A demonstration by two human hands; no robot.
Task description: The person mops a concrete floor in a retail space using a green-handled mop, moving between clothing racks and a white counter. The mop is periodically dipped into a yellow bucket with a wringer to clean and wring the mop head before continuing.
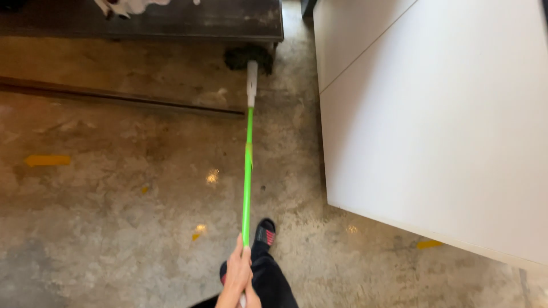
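Note:
A mop with a bright green pole [247, 171] and a white socket [252, 82] reaches away from me across the concrete floor. Its dark shaggy head [248, 57] lies at the foot of a dark low platform [171, 23], partly under the platform's corner. My left hand [237, 274] is closed around the near end of the pole at the bottom of the view. My foot in a black sandal [264, 232] stands just right of the pole. My right hand is out of view.
A large white tabletop [434, 114] fills the right side, its edge close to the pole. A dark metal strip [114, 98] runs across the floor at left. Yellow tape marks [48, 161] dot the concrete. White objects [123, 7] lie on the platform.

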